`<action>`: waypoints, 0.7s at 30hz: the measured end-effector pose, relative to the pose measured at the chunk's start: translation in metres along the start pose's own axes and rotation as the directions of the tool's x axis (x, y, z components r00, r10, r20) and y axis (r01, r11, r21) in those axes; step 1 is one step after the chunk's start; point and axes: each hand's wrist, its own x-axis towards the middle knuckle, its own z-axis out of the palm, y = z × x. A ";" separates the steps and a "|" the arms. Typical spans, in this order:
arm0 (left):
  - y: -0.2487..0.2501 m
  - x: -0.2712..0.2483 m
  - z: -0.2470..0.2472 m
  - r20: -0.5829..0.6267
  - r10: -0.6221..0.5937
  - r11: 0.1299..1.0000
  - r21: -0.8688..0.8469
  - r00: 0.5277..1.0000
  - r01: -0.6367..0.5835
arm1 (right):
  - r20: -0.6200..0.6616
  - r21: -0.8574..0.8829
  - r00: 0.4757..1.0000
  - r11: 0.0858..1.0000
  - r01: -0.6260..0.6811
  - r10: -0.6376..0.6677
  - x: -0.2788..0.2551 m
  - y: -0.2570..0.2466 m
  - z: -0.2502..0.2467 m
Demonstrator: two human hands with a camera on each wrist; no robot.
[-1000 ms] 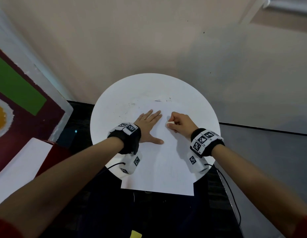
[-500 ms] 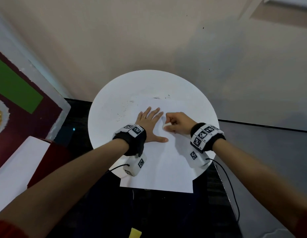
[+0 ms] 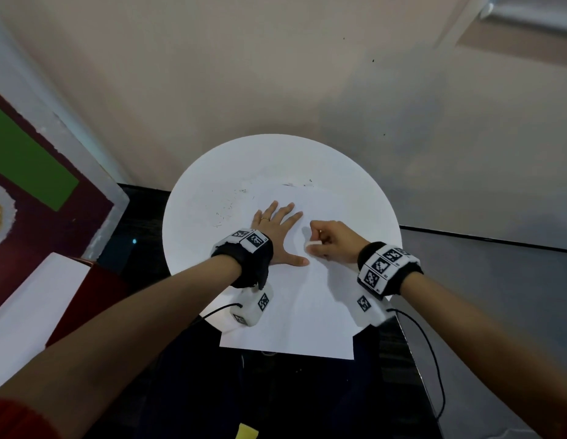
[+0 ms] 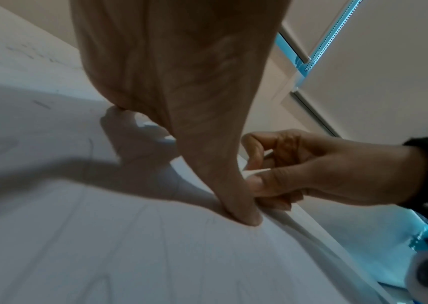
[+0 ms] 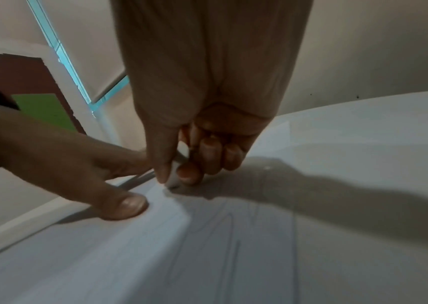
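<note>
A white sheet of paper (image 3: 301, 312) with faint pencil lines lies on a round white table (image 3: 212, 191), its near edge hanging over the rim. My left hand (image 3: 275, 229) lies flat on the sheet with fingers spread, its thumb (image 5: 124, 205) pressing the paper. Just right of it, my right hand (image 3: 329, 240) is curled and pinches a small white eraser (image 3: 308, 245) between thumb and fingers. The eraser (image 5: 173, 174) touches the paper close to the left thumb. In the left wrist view the right hand (image 4: 311, 170) sits right behind my thumb (image 4: 241, 205).
Dark crumbs and specks (image 3: 225, 213) lie scattered on the table left of the sheet. A maroon and green painted board (image 3: 38, 185) leans at the left, beside a white and red block (image 3: 54, 299). A beige wall rises behind the table. A yellow scrap (image 3: 247, 432) lies below.
My right hand with the eraser has slid nearer, closer to the left thumb. The left hand stays flat on the sheet. The head view has shifted slightly.
</note>
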 end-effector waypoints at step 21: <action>0.020 0.007 -0.006 0.031 0.055 0.998 -0.016 0.998 -0.054 | -0.072 -0.068 0.997 0.998 -0.009 0.004 0.003 0.008 -0.010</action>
